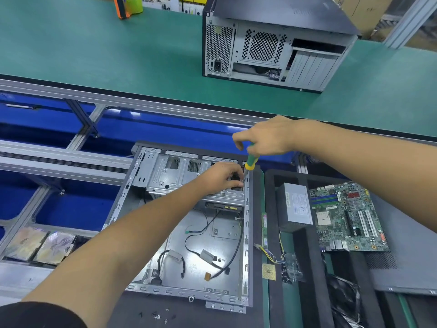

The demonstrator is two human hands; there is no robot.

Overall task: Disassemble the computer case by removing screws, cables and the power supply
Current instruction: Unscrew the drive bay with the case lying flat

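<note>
Right hand (264,138) raised, fingers curled in grip; left hand (224,176) lower, fingers curled, seemingly pinching.

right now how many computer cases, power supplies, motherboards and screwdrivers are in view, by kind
computer cases: 2, the open one being worked on and a closed one on the green bench
loose power supplies: 1
motherboards: 1
screwdrivers: 1, gripped by the right hand
total: 5

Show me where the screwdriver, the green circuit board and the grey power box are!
screwdriver (251,161): head view, on its green and yellow handle.
green circuit board (346,216): head view, on its middle.
grey power box (298,204): head view, on its labelled top.
</note>
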